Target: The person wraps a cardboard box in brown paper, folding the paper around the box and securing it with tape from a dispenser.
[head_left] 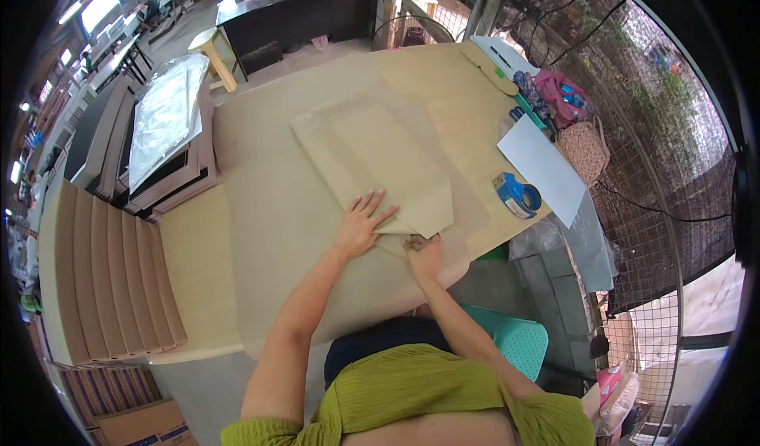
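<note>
Cardboard sheet (380, 149), tape dispenser (516, 194) nearby

Counts on and around the bench

Two hands rest on the work: one left hand (362, 224) and one right hand (424, 256). One bench (261, 208) carries one folded brown paper piece (372, 161), one blue tape dispenser (516, 194) and one pale blue sheet (542, 167). One woven bag (584, 150) and one pink pouch (560, 96) sit at its far right edge. One yellow stool (212, 50) and one teal chair (514, 339) stand nearby. The cardboard stacks (111, 272) on the left number perhaps six; the fisheye rim blurs them.
</note>
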